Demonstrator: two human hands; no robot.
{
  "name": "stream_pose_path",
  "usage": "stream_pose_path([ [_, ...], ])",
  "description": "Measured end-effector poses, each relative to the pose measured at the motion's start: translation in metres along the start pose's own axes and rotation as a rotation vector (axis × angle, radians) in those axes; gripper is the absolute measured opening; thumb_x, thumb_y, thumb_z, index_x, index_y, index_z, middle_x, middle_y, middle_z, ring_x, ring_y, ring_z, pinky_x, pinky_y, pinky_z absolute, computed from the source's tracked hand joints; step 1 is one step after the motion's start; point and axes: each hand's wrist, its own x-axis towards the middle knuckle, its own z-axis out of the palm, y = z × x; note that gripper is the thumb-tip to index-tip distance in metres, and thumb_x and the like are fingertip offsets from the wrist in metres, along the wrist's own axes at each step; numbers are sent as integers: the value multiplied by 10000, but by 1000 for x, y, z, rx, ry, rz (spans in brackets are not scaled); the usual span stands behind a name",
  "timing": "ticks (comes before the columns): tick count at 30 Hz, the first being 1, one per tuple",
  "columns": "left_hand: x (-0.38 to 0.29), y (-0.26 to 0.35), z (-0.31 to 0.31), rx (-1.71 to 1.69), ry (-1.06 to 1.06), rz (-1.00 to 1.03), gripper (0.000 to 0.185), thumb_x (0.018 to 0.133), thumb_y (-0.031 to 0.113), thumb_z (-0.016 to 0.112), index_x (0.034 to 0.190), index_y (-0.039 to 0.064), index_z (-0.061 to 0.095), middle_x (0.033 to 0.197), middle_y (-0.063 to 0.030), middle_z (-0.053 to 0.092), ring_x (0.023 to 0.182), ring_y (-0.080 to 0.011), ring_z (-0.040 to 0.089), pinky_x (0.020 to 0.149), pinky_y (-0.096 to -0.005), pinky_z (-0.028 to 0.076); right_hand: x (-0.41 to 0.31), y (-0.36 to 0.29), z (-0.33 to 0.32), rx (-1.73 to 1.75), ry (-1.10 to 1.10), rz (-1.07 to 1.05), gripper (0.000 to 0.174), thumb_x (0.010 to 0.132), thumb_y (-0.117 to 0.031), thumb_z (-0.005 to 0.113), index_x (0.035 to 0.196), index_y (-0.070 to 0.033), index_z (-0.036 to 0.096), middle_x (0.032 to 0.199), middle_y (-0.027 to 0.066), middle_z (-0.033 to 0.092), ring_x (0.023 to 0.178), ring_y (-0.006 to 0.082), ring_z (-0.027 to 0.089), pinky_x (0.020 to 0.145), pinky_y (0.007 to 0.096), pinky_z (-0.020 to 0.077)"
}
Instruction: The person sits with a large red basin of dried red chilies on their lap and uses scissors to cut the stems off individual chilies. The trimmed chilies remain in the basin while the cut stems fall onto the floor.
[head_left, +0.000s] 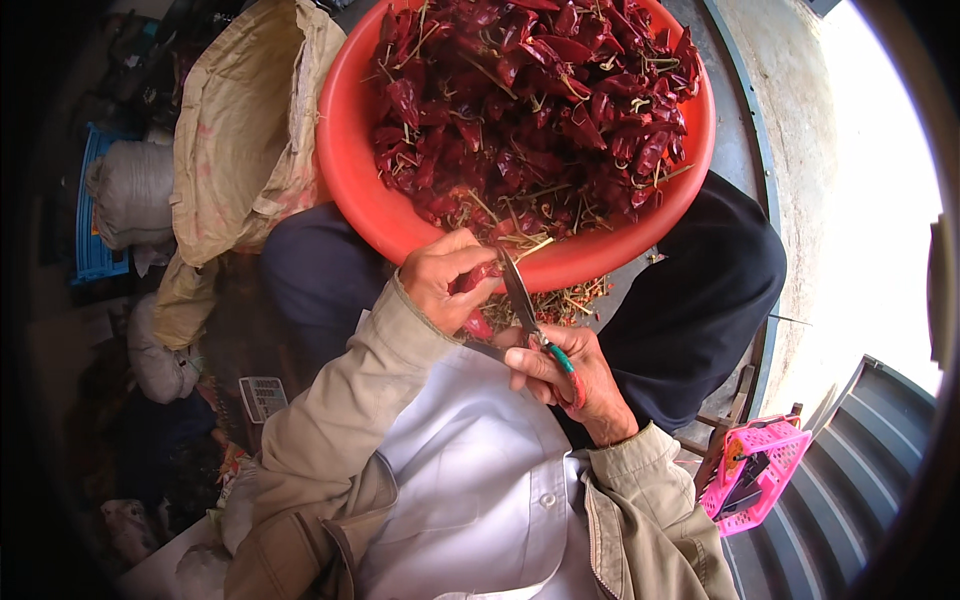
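Note:
My left hand pinches a dried red chili by its body, close to the near rim of an orange-red plastic basin. A pale stem sticks out beyond the fingers. In my right hand is a pair of scissors with green and red wrapped handles. Its blades are spread apart, one of them reaching up beside the chili. Dried red chilies with stems heap the basin. Below its near rim lie cut stems and red bits. Another reddish piece shows under my left hand.
To the left of the basin, a beige cloth sack gapes open. Farther left are a stuffed grey bag, a blue crate and a calculator. A pink plastic basket holding dark items stands at lower right, by a grey corrugated metal surface.

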Motion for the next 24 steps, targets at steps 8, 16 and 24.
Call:
stream_pose_path([
  [8,-9,-17,17,-171,27,-57,262,858,-21,743,1114,-69,716,924,-95,658,835,-166,623,750,-279,499,3,20,-2,393,-144,51,278,987,-167,680,1156,53,703,715,55,646,484,73,476,452,250,362],
  [16,2,-8,16,94,136,4,272,804,-36,721,1072,1,749,826,-107,621,666,-201,603,612,-309,479,5,16,4,-549,335,-314,424,866,-238,834,1184,17,717,667,45,603,587,112,525,582,318,474],
  [24,8,-10,21,188,99,-28,311,753,-77,696,1047,0,761,814,-112,644,674,-222,622,620,-318,491,13,27,-7,-729,474,-469,394,817,-109,845,1167,23,720,615,50,459,568,87,392,518,291,379],
])
